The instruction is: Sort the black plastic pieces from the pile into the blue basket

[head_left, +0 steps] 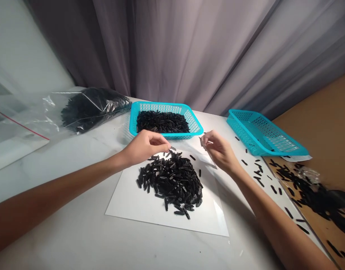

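A heap of small, narrow black pieces, some showing light specks or slots, lies on a white sheet. Over the heap's far edge, my left hand is closed, pinching one small black piece between thumb and fingertips. My right hand hovers beyond the sheet's right side with thumb and fingers drawn together. Something thin and small shows at its fingertips, too unclear to name. Just beyond my left hand stands a turquoise basket holding many similar black pieces.
A clear plastic bag full of black pieces lies at the left. At the right, another turquoise basket sits tilted. Loose black pieces are scattered over the white table and the brown surface. A grey curtain hangs behind.
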`<act>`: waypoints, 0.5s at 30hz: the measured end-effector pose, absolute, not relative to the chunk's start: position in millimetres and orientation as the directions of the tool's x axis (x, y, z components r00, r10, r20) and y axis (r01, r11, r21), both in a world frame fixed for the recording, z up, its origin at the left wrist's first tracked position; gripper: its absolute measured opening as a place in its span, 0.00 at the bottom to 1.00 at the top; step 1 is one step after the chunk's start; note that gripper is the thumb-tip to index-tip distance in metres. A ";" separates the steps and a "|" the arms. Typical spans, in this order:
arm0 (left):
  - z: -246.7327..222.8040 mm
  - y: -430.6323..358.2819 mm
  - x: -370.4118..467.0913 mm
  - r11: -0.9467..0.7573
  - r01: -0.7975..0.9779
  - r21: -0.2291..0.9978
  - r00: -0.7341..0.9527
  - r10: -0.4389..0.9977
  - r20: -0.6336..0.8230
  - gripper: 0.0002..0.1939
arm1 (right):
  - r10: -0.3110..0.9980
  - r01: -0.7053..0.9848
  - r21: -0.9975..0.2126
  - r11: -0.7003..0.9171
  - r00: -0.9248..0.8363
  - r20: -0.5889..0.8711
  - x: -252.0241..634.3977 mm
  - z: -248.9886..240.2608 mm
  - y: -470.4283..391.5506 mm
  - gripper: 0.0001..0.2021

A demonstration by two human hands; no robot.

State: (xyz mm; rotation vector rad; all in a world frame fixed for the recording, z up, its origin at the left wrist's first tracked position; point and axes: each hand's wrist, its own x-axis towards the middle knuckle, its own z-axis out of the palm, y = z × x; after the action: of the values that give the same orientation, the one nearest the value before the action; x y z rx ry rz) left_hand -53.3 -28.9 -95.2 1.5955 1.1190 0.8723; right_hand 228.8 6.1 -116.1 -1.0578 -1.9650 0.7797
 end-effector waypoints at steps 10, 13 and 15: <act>-97.3 -29.5 -51.5 -0.076 0.229 0.970 0.328 0.945 -0.004 0.08 | 0.950 0.078 -0.955 0.286 -0.151 0.272 241.3 -95.8 6.3 0.18; -98.1 -30.5 -49.7 -0.062 0.208 0.976 0.317 0.949 -0.007 0.07 | 0.976 -0.045 -0.982 0.182 -0.116 0.186 228.6 -90.5 -1.4 0.19; -98.7 -30.9 -48.9 -0.063 0.200 0.978 0.315 0.949 -0.003 0.07 | 0.983 -0.094 -0.989 0.117 -0.134 0.129 211.6 -91.3 -11.1 0.19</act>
State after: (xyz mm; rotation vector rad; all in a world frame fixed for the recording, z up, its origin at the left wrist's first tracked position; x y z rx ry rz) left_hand -48.9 -30.9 -98.7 1.5169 1.0979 0.8833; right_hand 211.6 -11.1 -91.3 -0.9855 -1.3020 1.2570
